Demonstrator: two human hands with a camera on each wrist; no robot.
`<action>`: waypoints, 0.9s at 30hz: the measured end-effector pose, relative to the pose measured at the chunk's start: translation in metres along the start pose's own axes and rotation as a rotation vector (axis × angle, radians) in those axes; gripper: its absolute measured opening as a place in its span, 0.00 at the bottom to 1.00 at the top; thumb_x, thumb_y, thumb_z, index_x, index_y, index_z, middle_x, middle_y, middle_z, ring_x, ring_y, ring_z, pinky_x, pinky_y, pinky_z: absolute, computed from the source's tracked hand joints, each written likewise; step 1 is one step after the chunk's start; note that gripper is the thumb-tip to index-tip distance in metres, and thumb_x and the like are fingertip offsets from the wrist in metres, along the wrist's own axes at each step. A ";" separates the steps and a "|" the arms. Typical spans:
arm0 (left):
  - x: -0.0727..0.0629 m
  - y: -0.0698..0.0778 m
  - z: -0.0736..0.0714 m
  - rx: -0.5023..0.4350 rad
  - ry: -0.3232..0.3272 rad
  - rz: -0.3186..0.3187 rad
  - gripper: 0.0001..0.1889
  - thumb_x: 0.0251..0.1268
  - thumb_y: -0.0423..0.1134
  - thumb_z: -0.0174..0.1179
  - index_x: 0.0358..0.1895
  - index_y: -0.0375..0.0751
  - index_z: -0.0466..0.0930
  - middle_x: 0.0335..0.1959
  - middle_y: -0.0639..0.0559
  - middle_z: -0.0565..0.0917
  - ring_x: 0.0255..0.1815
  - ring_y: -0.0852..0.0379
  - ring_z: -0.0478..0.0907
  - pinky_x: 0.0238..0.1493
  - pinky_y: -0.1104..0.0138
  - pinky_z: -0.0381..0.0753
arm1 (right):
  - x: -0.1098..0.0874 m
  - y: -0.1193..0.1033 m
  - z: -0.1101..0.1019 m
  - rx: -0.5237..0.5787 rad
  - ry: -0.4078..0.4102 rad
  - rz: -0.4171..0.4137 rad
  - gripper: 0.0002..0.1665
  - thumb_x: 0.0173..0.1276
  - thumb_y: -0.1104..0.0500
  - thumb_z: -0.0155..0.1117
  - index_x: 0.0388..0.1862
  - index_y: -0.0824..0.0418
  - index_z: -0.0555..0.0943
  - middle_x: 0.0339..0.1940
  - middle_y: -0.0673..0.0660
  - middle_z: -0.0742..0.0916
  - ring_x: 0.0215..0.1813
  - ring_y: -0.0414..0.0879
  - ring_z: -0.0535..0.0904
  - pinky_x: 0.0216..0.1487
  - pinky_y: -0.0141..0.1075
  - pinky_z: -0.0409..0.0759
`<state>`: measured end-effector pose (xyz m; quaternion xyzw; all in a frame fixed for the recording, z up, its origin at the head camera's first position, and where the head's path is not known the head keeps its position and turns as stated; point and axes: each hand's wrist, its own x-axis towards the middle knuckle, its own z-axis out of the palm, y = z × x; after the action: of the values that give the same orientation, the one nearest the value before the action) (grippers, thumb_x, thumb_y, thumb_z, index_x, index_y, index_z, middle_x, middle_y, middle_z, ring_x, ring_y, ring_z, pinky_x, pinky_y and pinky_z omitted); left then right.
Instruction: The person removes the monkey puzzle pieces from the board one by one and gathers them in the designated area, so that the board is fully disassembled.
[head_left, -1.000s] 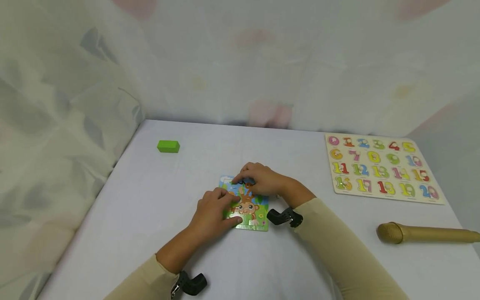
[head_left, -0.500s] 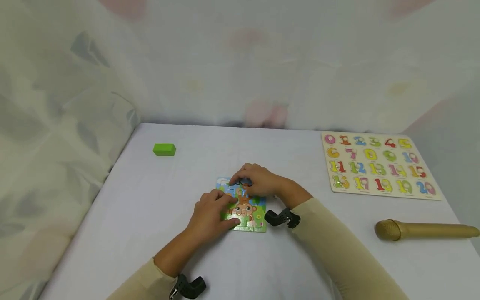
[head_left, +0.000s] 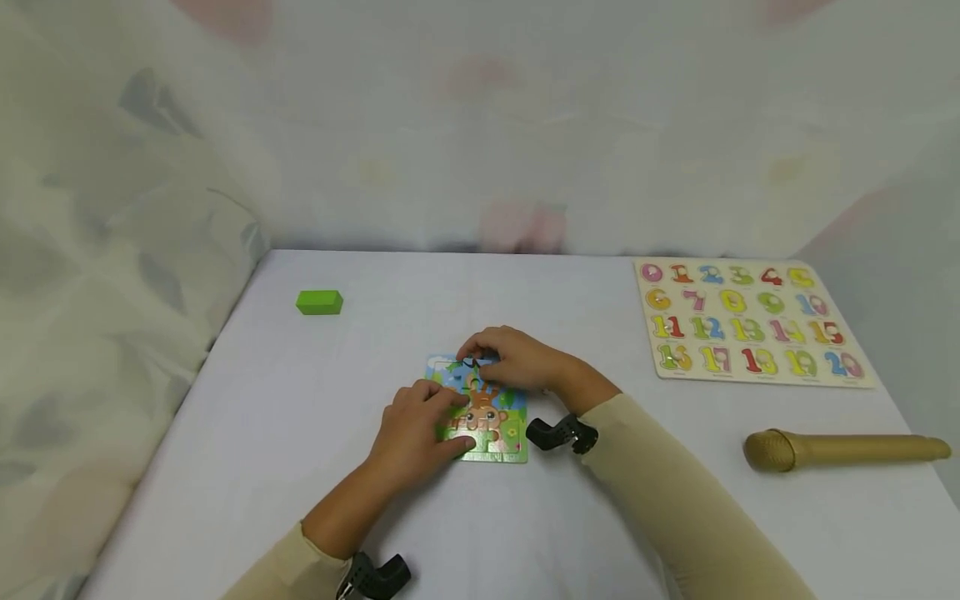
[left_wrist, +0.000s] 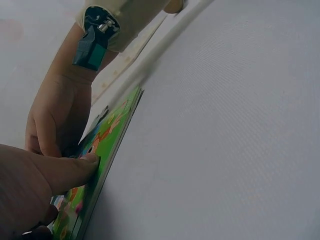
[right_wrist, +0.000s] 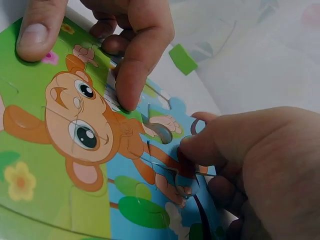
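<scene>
A square jigsaw puzzle [head_left: 487, 421] with a cartoon monkey lies on the white table. My left hand [head_left: 412, 429] rests along its left side, the thumb [left_wrist: 75, 172] on the near edge and a fingertip [right_wrist: 131, 90] pressing the picture. Over the far edge, my right hand [head_left: 521, 358] pinches a puzzle piece [right_wrist: 167, 156] that shows part of the monkey's brown body. That piece sits slightly raised against its neighbours, with gaps at its edges. The right thumb and fingers partly hide it.
A green block [head_left: 319, 302] lies at the back left. To the right is a wooden number board [head_left: 750, 325] bearing coloured numerals. Nearer on that side lies a gold toy microphone [head_left: 847, 448]. Cloth hangs behind and on the left.
The head view has shifted slightly, so the things on the table appear a little further left. Over the far edge of the puzzle, the pinched piece has shifted slightly; both hands stay nearly in place.
</scene>
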<state>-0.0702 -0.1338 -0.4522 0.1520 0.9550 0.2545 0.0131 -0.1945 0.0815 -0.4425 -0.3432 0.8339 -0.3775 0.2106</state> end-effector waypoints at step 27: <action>0.001 0.001 0.000 -0.039 -0.028 -0.059 0.26 0.53 0.49 0.84 0.55 0.53 0.87 0.52 0.51 0.79 0.51 0.46 0.73 0.48 0.46 0.73 | -0.013 -0.004 -0.030 0.142 -0.024 0.150 0.13 0.80 0.60 0.64 0.59 0.53 0.87 0.41 0.50 0.87 0.44 0.46 0.80 0.50 0.42 0.78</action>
<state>-0.0710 -0.1328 -0.4515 0.1272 0.9536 0.2702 0.0371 -0.2022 0.1037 -0.4194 -0.2685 0.8257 -0.4146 0.2723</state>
